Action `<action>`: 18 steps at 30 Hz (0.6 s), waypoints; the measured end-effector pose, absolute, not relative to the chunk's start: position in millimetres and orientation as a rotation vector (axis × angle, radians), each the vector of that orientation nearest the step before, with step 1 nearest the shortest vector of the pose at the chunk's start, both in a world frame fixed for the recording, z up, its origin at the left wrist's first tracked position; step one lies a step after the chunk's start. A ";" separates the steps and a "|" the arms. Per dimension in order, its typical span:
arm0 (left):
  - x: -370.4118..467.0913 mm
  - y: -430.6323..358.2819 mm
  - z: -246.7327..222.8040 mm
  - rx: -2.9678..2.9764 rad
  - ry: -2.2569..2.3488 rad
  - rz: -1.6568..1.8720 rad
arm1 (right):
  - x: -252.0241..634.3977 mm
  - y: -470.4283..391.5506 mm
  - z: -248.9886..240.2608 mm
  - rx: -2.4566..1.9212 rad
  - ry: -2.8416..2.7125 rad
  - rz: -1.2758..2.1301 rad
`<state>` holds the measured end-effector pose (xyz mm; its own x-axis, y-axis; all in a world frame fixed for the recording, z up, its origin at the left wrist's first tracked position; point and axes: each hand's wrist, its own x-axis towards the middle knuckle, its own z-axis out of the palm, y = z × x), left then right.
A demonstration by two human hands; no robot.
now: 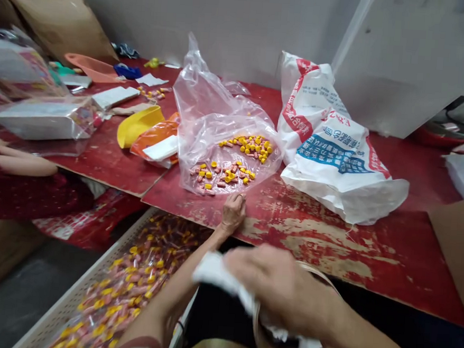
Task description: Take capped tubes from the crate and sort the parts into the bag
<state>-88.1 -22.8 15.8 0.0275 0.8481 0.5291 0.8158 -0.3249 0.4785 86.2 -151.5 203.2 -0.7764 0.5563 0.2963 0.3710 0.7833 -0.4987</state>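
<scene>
Your right hand (267, 274) grips a white wad (220, 276), while your left hand (233, 214), its grip impossible to tell, rests on the red table (413, 255) beside the clear bag (209, 101)

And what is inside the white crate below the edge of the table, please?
Many small pink and yellow pieces lie in the white crate. This top layer hides whatever is beneath it; the red table and left forearm also screen part of the crate.
</scene>
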 end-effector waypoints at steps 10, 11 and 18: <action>-107.9 -20.0 19.2 1.423 1.858 1.818 | 81.5 -67.6 110.8 -1.125 -2.884 0.354; -109.1 -18.2 22.1 1.468 1.850 1.827 | 89.4 -67.1 109.8 -1.105 -2.809 0.371; -105.3 46.3 65.6 2.004 1.977 1.392 | 190.7 -52.8 115.6 -1.415 -1.961 0.179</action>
